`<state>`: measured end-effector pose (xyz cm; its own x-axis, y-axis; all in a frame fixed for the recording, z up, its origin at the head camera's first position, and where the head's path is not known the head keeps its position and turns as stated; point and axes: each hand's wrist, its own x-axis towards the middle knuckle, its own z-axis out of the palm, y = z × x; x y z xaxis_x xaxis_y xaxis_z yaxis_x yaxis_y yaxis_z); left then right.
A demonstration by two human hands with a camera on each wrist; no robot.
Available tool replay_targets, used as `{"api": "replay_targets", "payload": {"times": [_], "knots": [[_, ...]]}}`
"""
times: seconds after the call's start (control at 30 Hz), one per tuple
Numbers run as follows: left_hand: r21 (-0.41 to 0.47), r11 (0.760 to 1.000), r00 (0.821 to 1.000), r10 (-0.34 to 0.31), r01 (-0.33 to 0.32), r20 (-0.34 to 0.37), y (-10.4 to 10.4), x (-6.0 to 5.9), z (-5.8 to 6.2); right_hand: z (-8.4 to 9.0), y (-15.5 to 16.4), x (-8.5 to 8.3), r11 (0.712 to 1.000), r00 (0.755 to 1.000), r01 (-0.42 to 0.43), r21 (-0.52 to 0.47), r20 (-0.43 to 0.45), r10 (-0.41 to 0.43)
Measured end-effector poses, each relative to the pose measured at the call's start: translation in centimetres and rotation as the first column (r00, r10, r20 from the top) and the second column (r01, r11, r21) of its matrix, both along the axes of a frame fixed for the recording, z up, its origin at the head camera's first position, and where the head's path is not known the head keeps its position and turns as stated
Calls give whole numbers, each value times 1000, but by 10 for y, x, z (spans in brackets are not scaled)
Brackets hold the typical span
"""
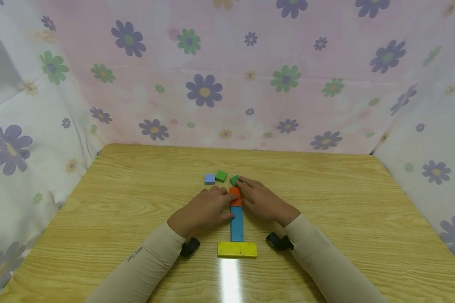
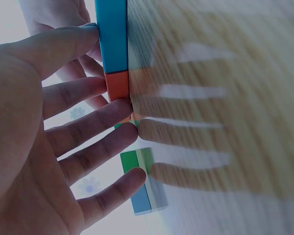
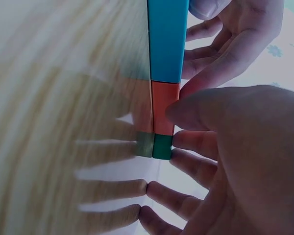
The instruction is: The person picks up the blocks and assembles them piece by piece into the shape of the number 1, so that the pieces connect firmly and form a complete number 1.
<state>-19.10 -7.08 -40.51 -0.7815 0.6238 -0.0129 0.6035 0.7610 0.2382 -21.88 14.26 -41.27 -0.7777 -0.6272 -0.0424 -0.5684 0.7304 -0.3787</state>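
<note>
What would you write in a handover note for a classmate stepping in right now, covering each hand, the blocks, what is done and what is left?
Left hand: open, fingers straight against the left side of the orange block, thumb on the blue bar.
Right hand: open, fingers along the orange block's right side and at the green cube.
Done: yellow bar lies crosswise, with blue bar, orange block and green cube in line beyond it.
Left: probably squaring the line; a second green block and a light blue block lie loose behind.
</note>
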Motion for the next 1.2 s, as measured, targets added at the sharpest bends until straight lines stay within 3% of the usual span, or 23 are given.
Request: {"api": "replay_targets", "payload": {"times": [1.2], "knots": [[-14,1000,1000,-9,9,-3,-1,-2,-3,-1,-2,-2,999,1000,-17,-28,21,17]]}}
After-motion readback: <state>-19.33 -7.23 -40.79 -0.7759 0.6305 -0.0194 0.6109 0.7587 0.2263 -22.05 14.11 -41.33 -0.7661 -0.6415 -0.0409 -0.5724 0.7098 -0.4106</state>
